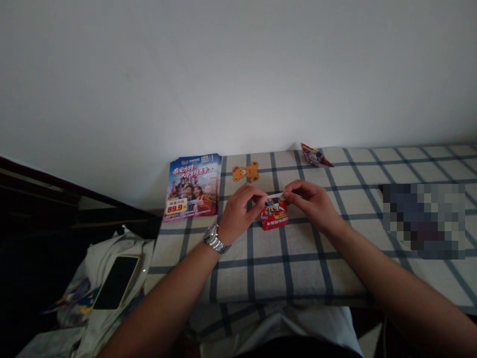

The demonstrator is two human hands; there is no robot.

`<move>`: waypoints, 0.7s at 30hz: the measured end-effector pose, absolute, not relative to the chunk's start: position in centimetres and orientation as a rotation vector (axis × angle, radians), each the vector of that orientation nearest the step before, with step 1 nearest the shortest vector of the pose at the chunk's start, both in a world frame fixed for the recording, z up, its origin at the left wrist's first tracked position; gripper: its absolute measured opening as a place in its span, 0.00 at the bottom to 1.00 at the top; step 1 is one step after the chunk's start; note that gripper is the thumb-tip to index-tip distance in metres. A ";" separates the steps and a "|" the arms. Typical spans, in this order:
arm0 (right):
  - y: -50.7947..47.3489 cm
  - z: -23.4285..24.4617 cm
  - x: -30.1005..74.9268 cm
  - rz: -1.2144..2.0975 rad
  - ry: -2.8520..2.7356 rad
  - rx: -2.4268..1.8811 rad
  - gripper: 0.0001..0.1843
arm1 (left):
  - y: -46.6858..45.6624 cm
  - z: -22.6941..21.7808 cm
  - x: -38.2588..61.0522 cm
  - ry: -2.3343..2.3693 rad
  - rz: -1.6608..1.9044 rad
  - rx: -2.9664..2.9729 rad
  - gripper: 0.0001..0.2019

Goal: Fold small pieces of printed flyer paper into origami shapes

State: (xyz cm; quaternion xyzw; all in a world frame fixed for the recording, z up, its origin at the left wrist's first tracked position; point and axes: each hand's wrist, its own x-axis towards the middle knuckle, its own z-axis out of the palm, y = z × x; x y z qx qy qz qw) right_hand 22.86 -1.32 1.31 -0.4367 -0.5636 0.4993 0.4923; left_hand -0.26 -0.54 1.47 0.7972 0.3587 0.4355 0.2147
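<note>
A red printed paper sheet (275, 215) is held between my two hands over the checked tablecloth. Its upper edge is folded, showing a white strip along the top. My left hand (244, 206), with a silver watch (215, 238) on the wrist, pinches the left end of that strip. At the right end, the thumb and fingers of my right hand (309, 201) are closed on the paper. Behind my hands lies a flat orange bear cutout (246, 172). A folded paper piece (315, 156) stands farther back, near the wall.
A stack of colourful flyers (194, 186) lies at the table's back left. The blue-and-white checked tablecloth (231, 278) reaches the wall (238, 74). A blurred-out dark item (421, 223) lies at right. Below left, a phone (116, 282) rests on a white bag (106, 248).
</note>
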 end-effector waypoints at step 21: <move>-1.1 1.0 22.6 1.320 -1.424 -1.128 0.15 | 0.0 1.1 -0.3 1.061 1.168 1.866 0.11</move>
